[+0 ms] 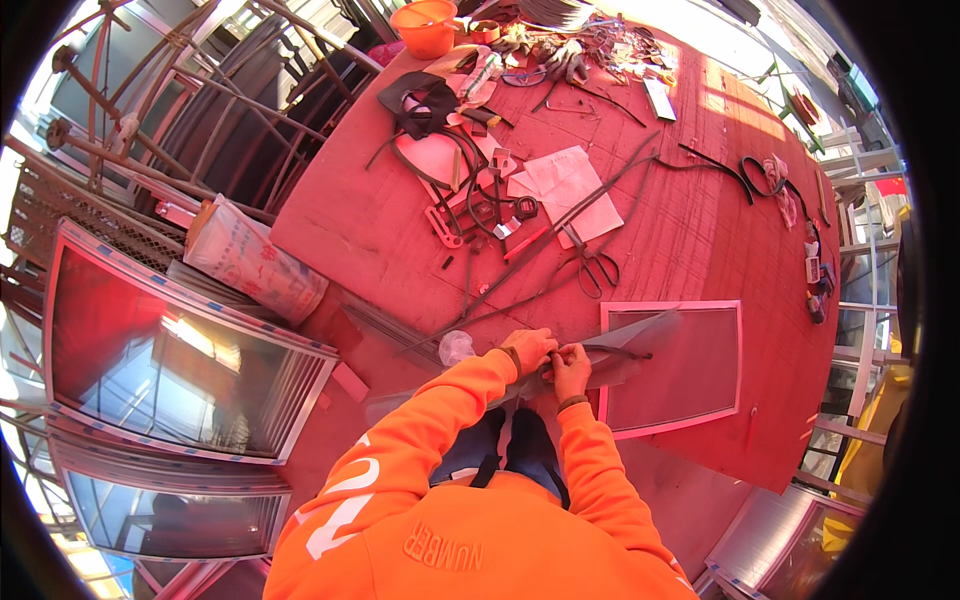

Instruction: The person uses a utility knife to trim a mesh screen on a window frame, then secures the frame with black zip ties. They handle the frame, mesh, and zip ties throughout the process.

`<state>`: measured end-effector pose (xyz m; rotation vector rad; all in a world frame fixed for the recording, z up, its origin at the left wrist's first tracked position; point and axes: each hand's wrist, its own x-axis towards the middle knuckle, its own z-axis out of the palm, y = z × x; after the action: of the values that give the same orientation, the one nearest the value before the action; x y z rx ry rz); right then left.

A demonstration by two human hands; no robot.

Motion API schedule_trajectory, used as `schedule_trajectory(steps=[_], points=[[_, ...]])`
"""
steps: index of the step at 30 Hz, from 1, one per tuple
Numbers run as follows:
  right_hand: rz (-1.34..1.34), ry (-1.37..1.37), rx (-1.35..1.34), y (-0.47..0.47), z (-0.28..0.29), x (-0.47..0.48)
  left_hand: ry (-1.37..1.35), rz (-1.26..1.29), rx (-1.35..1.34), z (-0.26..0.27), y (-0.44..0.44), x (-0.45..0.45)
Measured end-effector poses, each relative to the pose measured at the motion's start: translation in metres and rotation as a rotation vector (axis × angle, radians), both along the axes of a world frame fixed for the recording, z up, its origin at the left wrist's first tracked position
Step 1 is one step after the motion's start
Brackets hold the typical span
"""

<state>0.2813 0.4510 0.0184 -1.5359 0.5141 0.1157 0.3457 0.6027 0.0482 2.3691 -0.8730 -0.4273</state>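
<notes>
My left hand (532, 349) and my right hand (570, 370) meet in front of my body, fingertips pinched together on a thin dark strip. The strip's free part (619, 350) sticks out to the right, with the kind of material not plain. Around and under my hands lies a loose piece of grey translucent mesh (643, 334), partly hidden by them. It overlaps the left side of a screen frame (739, 360) with pale edges, which rests flat on the red table. What exactly sits between my fingertips is too small to tell.
On the red table (675, 247) are scissors (598, 271), a tape measure (526, 207), paper sheets (577, 187), black strips (592, 196) and work gloves (566, 60). An orange bucket (424, 30) stands at the far edge. Framed glass panels (187, 360) and a wrapped roll (255, 259) are left.
</notes>
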Motion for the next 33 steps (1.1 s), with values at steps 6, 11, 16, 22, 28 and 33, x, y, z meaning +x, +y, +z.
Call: schedule_trajectory(steps=[6,11,16,22,28,33], points=[[0.177,-0.004,-0.083,-0.002,-0.007,-0.009,-0.056,0.052,-0.020,-0.013,0.003,-0.009],[0.250,-0.229,-0.399,-0.002,0.002,-0.014,-0.012,0.000,0.014,-0.011,0.000,-0.012],[0.197,-0.199,-0.520,0.004,0.017,-0.013,0.029,0.169,-0.012,-0.028,-0.007,-0.013],[0.203,-0.465,-0.628,-0.003,-0.006,-0.016,0.567,0.421,-0.283,-0.034,-0.004,0.006],[0.208,-0.388,-0.521,0.004,0.001,-0.022,0.715,0.453,-0.386,-0.069,0.002,0.008],[0.230,-0.275,-0.505,-0.009,0.009,-0.015,0.138,0.370,-0.030,-0.025,-0.004,0.013]])
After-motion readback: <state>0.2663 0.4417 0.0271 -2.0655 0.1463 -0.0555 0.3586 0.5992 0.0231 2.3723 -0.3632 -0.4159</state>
